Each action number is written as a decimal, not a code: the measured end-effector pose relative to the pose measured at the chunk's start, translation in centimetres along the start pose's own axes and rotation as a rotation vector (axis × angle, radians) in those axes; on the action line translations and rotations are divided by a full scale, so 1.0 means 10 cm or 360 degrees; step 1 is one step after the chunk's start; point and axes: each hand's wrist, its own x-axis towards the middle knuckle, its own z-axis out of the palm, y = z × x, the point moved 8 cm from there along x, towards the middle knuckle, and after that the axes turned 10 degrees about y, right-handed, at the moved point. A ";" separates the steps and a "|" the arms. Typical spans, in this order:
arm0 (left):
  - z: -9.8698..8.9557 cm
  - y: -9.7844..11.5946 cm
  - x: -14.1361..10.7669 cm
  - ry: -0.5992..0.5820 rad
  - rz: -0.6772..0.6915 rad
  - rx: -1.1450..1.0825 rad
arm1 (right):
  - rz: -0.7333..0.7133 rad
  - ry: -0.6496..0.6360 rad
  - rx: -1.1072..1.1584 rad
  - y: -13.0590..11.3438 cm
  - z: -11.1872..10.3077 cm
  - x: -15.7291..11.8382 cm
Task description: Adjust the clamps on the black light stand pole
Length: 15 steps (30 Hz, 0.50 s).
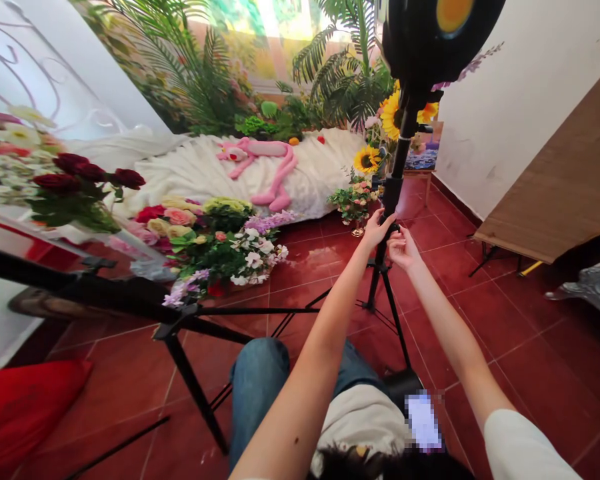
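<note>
A black light stand (393, 193) rises in front of me, its tripod legs spread on the red tiles. A large black studio light (437, 47) is fixed at its top. My left hand (379, 229) is wrapped round the pole at the lower collar. On the right side of the pole, my right hand (403, 249) has its fingers curled at a dark knob (394, 228). The fingertips partly hide this knob. Both arms reach forward at full length.
A second black tripod (170, 327) crosses the left side close to me. Behind it stand flower bouquets (220, 240). A pink plush toy (275, 157) lies on white draped cloth (325, 150). A brown board (550, 167) leans at the right wall.
</note>
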 end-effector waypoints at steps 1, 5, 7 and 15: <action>0.00 0.00 0.00 -0.0007 0.0000 -0.0010 | -0.0009 0.0029 -0.0004 0.00 0.00 0.00; 0.00 -0.01 -0.01 -0.0031 -0.0017 -0.0005 | -0.0158 0.0163 -0.0251 -0.04 -0.01 0.02; 0.00 -0.01 0.00 -0.0038 -0.0009 0.0006 | -0.0306 0.0254 -0.0470 -0.09 -0.05 0.04; 0.01 -0.06 0.03 -0.0066 0.0042 -0.0089 | -0.1502 0.0539 -0.2271 -0.61 0.11 -0.27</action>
